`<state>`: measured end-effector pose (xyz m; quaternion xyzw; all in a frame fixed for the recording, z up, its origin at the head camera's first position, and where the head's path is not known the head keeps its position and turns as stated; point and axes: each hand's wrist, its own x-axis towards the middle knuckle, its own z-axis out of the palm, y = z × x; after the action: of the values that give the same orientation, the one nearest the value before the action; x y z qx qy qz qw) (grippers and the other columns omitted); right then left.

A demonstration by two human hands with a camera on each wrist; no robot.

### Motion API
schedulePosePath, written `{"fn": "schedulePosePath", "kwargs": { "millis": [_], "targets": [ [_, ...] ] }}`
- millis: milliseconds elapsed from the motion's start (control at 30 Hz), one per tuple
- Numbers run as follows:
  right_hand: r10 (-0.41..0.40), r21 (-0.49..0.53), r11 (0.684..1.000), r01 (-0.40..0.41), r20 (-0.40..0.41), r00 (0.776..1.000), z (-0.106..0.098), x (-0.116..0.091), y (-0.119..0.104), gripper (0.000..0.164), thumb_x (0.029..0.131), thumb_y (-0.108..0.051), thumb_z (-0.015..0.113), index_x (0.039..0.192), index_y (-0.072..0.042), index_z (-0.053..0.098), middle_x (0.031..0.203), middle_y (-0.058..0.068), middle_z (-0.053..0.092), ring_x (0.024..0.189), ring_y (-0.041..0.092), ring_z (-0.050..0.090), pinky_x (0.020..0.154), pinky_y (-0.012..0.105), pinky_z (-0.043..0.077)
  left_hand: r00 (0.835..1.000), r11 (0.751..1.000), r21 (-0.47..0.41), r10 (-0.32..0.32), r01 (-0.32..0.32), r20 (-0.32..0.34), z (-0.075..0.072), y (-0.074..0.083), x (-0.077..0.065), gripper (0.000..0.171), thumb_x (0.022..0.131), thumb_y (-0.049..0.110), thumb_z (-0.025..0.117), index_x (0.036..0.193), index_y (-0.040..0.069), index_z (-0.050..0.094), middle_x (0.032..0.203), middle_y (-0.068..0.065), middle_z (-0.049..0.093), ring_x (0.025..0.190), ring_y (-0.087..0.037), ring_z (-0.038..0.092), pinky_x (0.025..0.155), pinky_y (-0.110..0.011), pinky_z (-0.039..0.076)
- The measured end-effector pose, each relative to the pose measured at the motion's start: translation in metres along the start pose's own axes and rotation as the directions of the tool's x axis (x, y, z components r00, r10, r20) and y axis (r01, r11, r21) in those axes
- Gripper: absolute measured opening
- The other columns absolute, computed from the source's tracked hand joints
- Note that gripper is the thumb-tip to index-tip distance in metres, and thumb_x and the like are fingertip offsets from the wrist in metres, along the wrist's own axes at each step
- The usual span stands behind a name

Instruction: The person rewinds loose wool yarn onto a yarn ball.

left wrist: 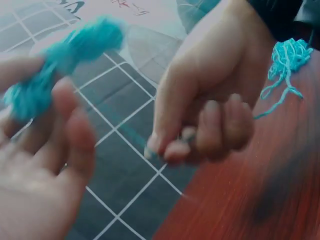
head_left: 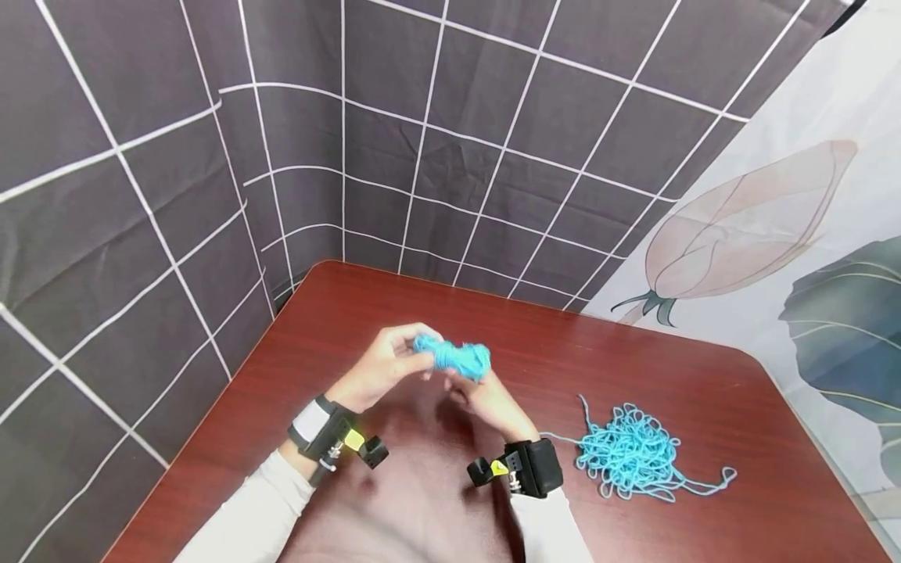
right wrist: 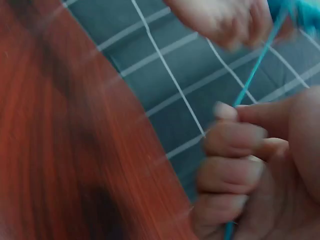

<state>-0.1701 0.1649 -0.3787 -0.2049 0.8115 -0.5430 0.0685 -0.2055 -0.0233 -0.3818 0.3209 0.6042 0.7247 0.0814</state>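
A wound bundle of blue yarn (head_left: 461, 359) is held above the table by the left hand (head_left: 390, 361), whose thumb and fingers grip its left end. In the left wrist view the bundle (left wrist: 80, 47) looks pinched in at the middle, fuller at both ends. The right hand (head_left: 493, 403) pinches a single yarn strand (right wrist: 260, 62) between thumb and forefinger, its other fingers curled over it. That strand stretches taut up to the bundle in the right wrist view. From the right hand's far side the yarn runs on toward a loose pile (head_left: 626, 452) on the table.
The reddish-brown wooden table (head_left: 338, 313) carries the tangled pile at the right, with a loop trailing off it. A dark cloth with a white grid (head_left: 479, 117) hangs behind and at the left. A pale cloth with a flower print (head_left: 739, 234) hangs at the right.
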Motion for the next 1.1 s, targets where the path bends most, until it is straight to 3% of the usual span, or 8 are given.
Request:
{"fn": "schedulePosePath", "kwargs": {
  "millis": [200,300,400,533,667,900,1000,1100],
  "targets": [
    [0.074,0.138,0.989,-0.046,-0.206,0.976,-0.024,-0.003,0.006,0.038,0.094,-0.028,0.050,0.079,0.007,0.051,0.058,-0.003,0.040,0.049,0.008,0.034,0.046,0.018,0.028,0.940,0.937,0.330,-0.008,-0.111,0.341,0.006,-0.001,-0.001,0.013,0.082,0.011,0.066,0.095,0.008,0.066,0.076,-0.003,0.059,0.067,-0.015,0.053,0.059,-0.026,0.051],
    [0.019,0.055,0.998,-0.008,-0.200,0.980,-0.023,-0.009,-0.016,0.034,0.095,-0.027,0.049,0.081,0.003,0.055,0.060,0.001,0.043,0.051,0.010,0.036,0.049,0.020,0.031,0.960,0.841,0.522,-0.006,-0.146,0.279,0.008,-0.006,0.001,0.009,0.081,0.017,0.067,0.090,0.015,0.067,0.073,0.002,0.060,0.066,-0.007,0.051,0.058,-0.024,0.049],
    [-0.068,-0.062,0.996,0.062,-0.108,0.992,-0.010,-0.016,-0.046,0.024,0.096,-0.015,0.047,0.083,0.001,0.059,0.063,0.005,0.046,0.056,0.011,0.042,0.053,0.020,0.035,0.998,0.785,0.616,0.030,-0.059,0.056,0.010,-0.010,0.002,0.009,0.079,0.018,0.069,0.088,0.017,0.068,0.076,0.003,0.064,0.066,-0.006,0.054,0.057,-0.025,0.049],
    [-0.106,-0.162,0.980,0.115,0.060,0.993,0.010,-0.022,-0.072,0.021,0.095,-0.004,0.043,0.083,-0.001,0.060,0.060,0.006,0.044,0.054,0.008,0.040,0.053,0.020,0.035,0.968,0.854,0.517,0.076,0.061,-0.240,0.008,-0.011,0.003,0.014,0.079,0.013,0.069,0.093,0.011,0.068,0.079,-0.004,0.067,0.063,-0.016,0.061,0.056,-0.029,0.053],
    [-0.025,-0.149,0.988,0.045,0.131,0.991,0.018,-0.017,-0.063,0.023,0.096,-0.004,0.041,0.082,0.002,0.059,0.059,0.004,0.041,0.051,0.006,0.036,0.051,0.019,0.032,0.944,0.971,0.232,0.028,0.052,-0.328,0.004,-0.009,0.001,0.018,0.082,0.009,0.066,0.099,0.004,0.065,0.073,-0.010,0.061,0.055,-0.023,0.056,0.051,-0.026,0.049],
    [-0.100,-0.022,0.995,0.100,-0.014,0.995,-0.002,-0.004,-0.007,0.020,0.094,-0.002,0.045,0.078,0.004,0.055,0.061,0.004,0.042,0.051,0.008,0.038,0.046,0.020,0.034,0.999,1.000,-0.005,0.001,-0.001,0.043,0.000,0.000,-0.005,0.018,0.084,0.003,0.061,0.101,-0.003,0.062,0.063,-0.003,0.051,0.049,-0.017,0.044,0.044,-0.021,0.038],
    [-0.095,-0.021,0.995,0.094,-0.110,0.989,-0.014,-0.006,0.000,0.023,0.095,-0.012,0.048,0.078,0.001,0.055,0.066,0.003,0.046,0.057,0.010,0.041,0.053,0.022,0.036,0.975,0.991,0.130,-0.010,-0.020,0.220,0.001,0.001,-0.005,0.015,0.083,0.007,0.063,0.097,0.002,0.065,0.065,-0.002,0.053,0.052,-0.015,0.045,0.045,-0.021,0.039],
    [-0.031,-0.036,0.999,0.026,-0.145,0.989,-0.017,-0.013,-0.019,0.031,0.097,-0.022,0.044,0.079,0.000,0.056,0.067,0.005,0.046,0.060,0.013,0.042,0.058,0.024,0.035,0.955,0.910,0.399,-0.009,-0.114,0.295,0.002,0.000,-0.003,0.010,0.081,0.013,0.066,0.091,0.011,0.067,0.065,0.003,0.053,0.057,-0.010,0.046,0.049,-0.020,0.040]
  ]
}}
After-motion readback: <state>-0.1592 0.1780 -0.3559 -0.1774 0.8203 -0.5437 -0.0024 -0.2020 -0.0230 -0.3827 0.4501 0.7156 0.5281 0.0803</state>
